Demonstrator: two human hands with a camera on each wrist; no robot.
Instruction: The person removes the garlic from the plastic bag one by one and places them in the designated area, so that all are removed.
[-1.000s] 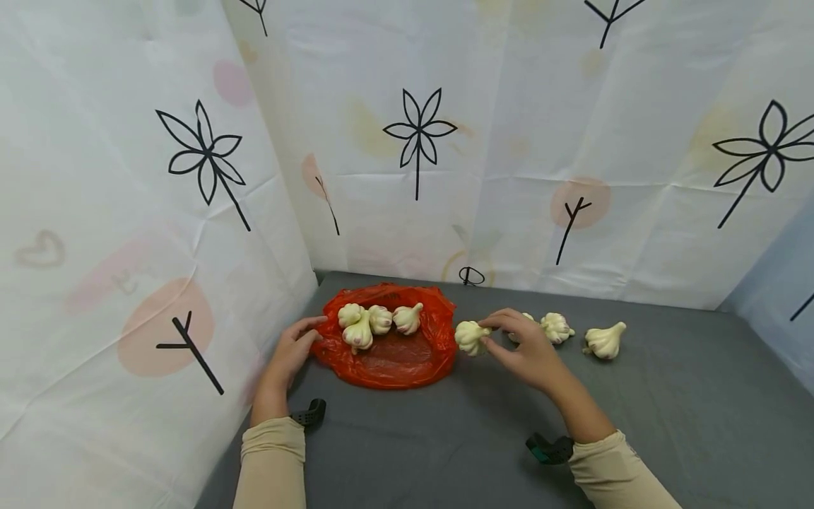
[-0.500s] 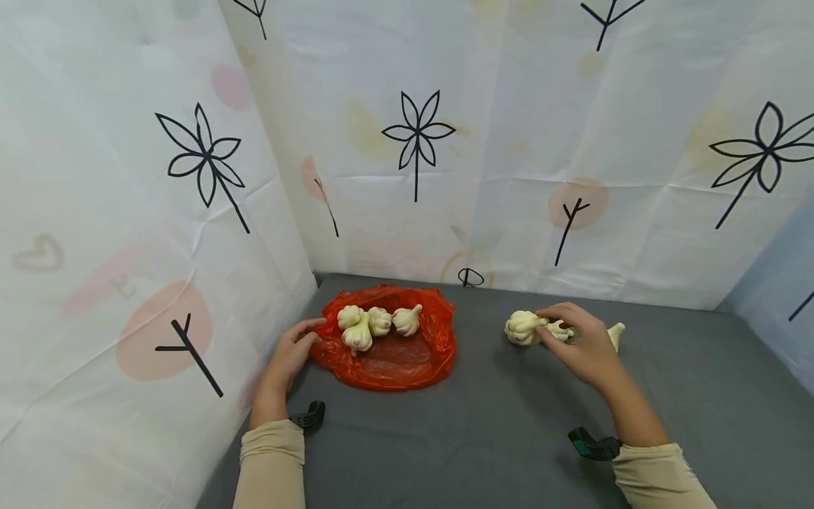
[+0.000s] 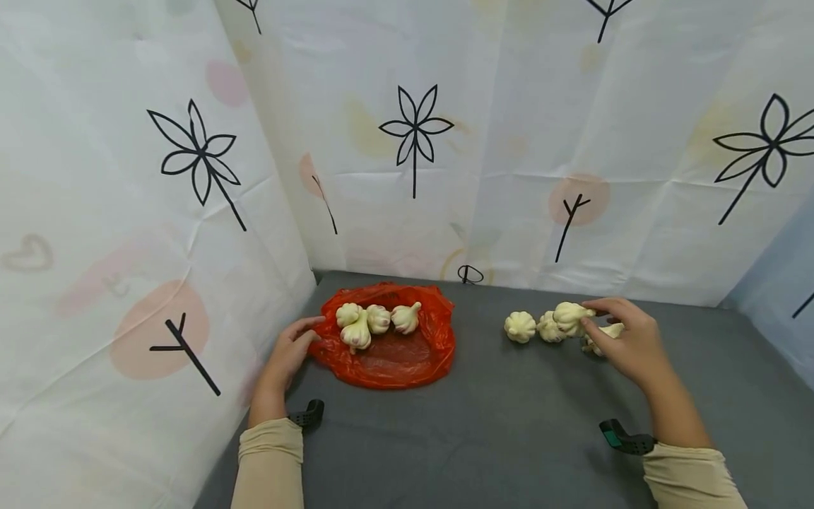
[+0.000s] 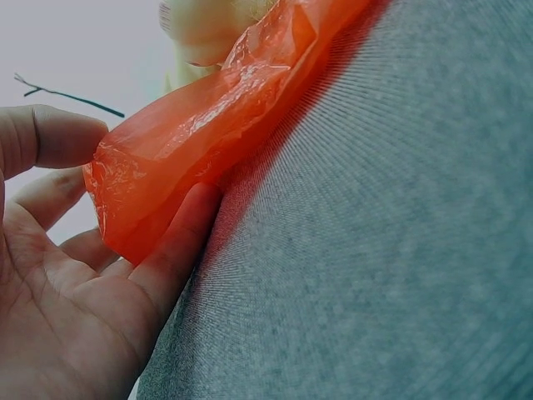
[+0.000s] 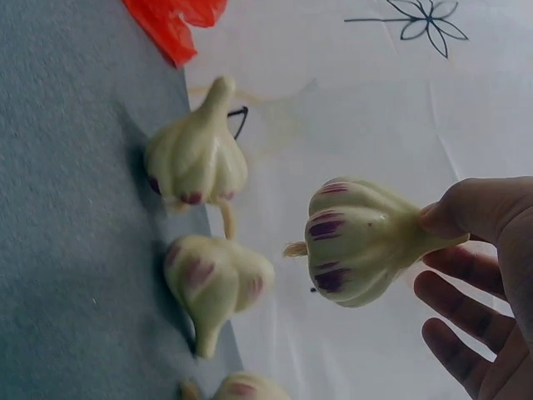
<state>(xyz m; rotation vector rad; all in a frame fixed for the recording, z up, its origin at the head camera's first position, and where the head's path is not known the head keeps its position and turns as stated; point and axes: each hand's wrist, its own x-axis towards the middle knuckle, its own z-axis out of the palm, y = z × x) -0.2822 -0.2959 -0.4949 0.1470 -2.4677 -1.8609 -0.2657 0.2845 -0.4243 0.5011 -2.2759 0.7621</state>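
Note:
In the head view my right hand (image 3: 639, 343) holds a garlic bulb (image 3: 570, 319) above the grey table, at the right. The right wrist view shows thumb and fingers pinching its neck, root end pointing away from the hand. Below and around it, three other garlic bulbs lie in a row, one being the leftmost bulb (image 3: 520, 327). At the left, my left hand (image 3: 289, 357) pinches the rim of a red plastic bag (image 3: 394, 375); in the left wrist view the thin film (image 4: 175, 158) lies between thumb and fingers. Several garlic bulbs (image 3: 356, 334) sit in the spread bag.
A patterned white cloth (image 3: 509, 233) stands as a wall behind the table, and another cloth wall (image 3: 146, 283) rises close beside my left arm. The grey tabletop (image 3: 470, 438) stretches between the bag and the loose bulbs.
My right hand has carried the garlic bulb rightward from beside the bag to over the row of loose bulbs. My left hand has stayed at the bag's left rim.

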